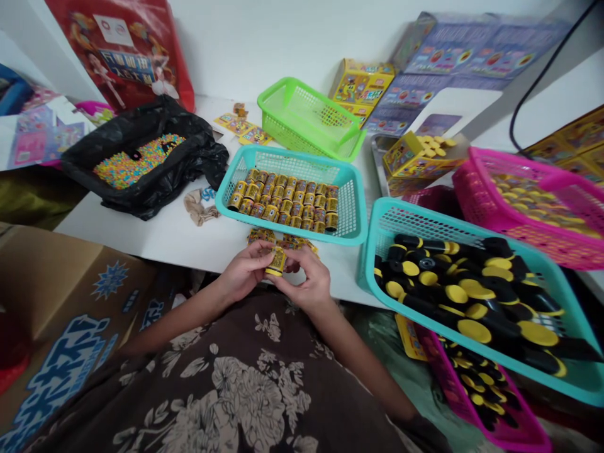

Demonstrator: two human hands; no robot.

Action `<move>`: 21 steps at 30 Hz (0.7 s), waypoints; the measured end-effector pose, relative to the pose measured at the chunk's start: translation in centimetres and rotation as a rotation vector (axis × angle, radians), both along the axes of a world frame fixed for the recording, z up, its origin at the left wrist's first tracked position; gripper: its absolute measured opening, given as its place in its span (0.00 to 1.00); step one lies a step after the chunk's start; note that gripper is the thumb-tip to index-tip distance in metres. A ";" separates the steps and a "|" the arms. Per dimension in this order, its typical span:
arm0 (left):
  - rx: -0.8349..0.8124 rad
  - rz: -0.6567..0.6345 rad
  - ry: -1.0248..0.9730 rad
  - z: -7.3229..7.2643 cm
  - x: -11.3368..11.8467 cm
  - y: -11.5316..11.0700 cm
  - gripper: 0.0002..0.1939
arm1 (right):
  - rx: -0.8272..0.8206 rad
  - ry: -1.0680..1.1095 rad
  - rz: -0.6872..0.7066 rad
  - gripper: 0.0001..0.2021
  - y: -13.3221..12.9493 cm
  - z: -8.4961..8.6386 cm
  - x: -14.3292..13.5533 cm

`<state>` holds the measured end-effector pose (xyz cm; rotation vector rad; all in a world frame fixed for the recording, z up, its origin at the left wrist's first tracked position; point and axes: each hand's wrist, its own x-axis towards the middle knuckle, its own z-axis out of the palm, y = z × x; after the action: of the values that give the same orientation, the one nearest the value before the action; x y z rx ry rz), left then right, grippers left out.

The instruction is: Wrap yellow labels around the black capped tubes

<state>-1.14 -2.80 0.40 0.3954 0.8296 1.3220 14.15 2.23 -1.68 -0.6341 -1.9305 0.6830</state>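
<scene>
- A small yellow tub [277, 260] sits tilted between my two hands, at the table's near edge; a slack pinch here could, I judge, drop it into my lap.
- Uneven pressure from my thumbs might crease or skew its printed wrap, since the surface looks smooth and curved.
- Loose printed pieces [298, 243] lie just beyond my fingertips, where a careless knuckle could sweep them aside or under the teal basket [292, 231] of wrapped tubs beyond.
- My left hand [246, 270] pinches the tub from its left side, thumb and forefinger nearly closed to its width.
- My right hand [309, 278] closes on the opposite side, thumb low by the yellow cap, fingers curled; I cannot tell exactly where the hidden tips press.
- Right of my fingers, black tubs [450, 267] with yellow caps lie heaped.
</scene>
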 end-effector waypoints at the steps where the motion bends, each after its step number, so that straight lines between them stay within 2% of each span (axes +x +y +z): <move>1: 0.000 -0.003 -0.008 0.0 0.0 0.0 0.15 | 0.018 -0.008 -0.008 0.17 0.0 0.1 0.0; 10: -0.030 -0.060 -0.059 -0.3 0.1 -0.1 0.16 | 0.047 0.002 -0.032 0.09 -0.2 1.0 -0.2; 16: -0.069 -0.049 -0.085 -0.5 0.0 0.4 0.14 | 0.025 -0.004 -0.024 0.11 0.3 0.2 -0.4; 21: -0.045 0.016 -0.076 -0.3 0.0 0.9 0.12 | 0.085 0.002 -0.149 0.23 0.1 -1.0 -0.4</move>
<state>-1.09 -1.88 0.12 0.3017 0.7994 1.3228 13.73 2.36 -2.64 -0.7151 -1.8784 0.5053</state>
